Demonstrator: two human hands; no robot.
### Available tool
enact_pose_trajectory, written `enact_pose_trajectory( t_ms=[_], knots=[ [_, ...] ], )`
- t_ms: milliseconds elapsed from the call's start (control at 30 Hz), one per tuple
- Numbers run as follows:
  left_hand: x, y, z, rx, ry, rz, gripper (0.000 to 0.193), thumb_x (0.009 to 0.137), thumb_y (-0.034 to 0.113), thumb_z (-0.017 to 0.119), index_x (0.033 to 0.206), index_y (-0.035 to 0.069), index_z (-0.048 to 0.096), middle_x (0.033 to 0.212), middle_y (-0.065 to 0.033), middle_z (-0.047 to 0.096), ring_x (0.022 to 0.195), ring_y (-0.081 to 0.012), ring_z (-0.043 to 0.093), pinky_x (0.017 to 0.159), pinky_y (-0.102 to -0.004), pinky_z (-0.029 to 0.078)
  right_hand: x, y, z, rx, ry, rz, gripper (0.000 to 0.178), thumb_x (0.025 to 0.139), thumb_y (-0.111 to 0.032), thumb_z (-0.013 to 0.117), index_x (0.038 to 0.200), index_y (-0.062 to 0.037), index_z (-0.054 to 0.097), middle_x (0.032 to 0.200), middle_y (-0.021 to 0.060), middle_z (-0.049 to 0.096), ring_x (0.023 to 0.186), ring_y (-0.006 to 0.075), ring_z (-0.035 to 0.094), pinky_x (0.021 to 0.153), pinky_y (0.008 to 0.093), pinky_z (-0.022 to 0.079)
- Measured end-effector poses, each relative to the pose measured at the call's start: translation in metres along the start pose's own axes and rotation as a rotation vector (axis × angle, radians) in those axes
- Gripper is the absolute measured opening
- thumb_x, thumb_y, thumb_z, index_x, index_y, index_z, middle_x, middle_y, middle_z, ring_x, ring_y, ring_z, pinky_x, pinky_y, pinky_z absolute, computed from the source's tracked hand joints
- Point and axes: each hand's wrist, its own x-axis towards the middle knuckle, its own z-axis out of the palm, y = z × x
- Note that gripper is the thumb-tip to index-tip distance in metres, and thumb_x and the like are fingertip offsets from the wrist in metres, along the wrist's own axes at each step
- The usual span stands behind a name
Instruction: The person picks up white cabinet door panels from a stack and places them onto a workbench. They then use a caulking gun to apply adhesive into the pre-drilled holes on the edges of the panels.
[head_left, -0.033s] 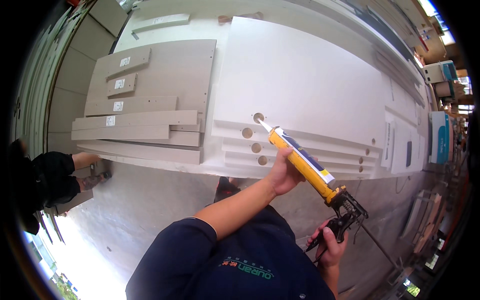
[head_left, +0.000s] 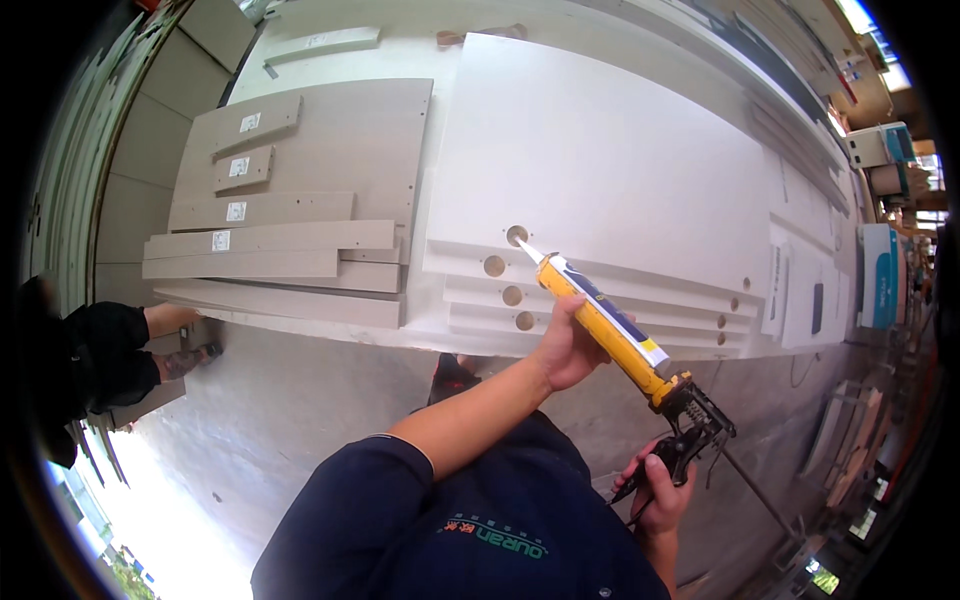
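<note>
A yellow caulking gun (head_left: 612, 338) loaded with a blue-and-white tube slants across the front of the work surface. My left hand (head_left: 574, 350) wraps round its yellow barrel, supporting it from beneath. Lower right, my right hand (head_left: 664, 490) grips the black handle and trigger. The white nozzle tip lies at a round hole (head_left: 517, 236) near the front edge of the top white panel (head_left: 600, 150). Whether the tip touches the hole's wall I cannot tell. More white panels (head_left: 600, 312) are stacked stepwise below, with similar round holes along their edges.
Left of the white panels lie grey-beige boards (head_left: 330, 140) and strips with white labels. Another person (head_left: 110, 345) in dark clothes is at the far left. Long strips (head_left: 800, 150) lie at the right. Boards (head_left: 860, 440) lean low at the right, above the concrete floor (head_left: 300, 420).
</note>
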Motion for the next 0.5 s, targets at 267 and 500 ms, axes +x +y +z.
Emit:
enact_pose_trajectory(
  t_ms=[267, 500],
  knots=[
    [-0.001, 0.002, 0.006, 0.093, -0.059, -0.011, 0.052, 0.073, 0.056, 0.054, 0.102, 0.013, 0.056, 0.109, -0.0078, 0.059, 0.1, -0.0229, 0.057, 0.077, -0.0347, 0.041, 0.003, 0.013, -0.02, 0.008, -0.003, -0.042, 0.022, 0.081, -0.014, 0.055, 0.092, 0.004, 0.051, 0.067, 0.0145, 0.056, 0.054, 0.0235, 0.057, 0.052, 0.0352, 0.053],
    [-0.015, -0.009, -0.005, 0.129, -0.049, -0.022, 0.053, 0.071, 0.059, 0.055, 0.103, 0.016, 0.054, 0.109, -0.0063, 0.059, 0.097, -0.0209, 0.058, 0.061, -0.0289, 0.037, -0.001, 0.024, -0.039, 0.069, -0.045, -0.023, 0.022, 0.079, -0.009, 0.053, 0.093, 0.0072, 0.05, 0.068, 0.0178, 0.056, 0.056, 0.0259, 0.058, 0.052, 0.0384, 0.054]
  ],
)
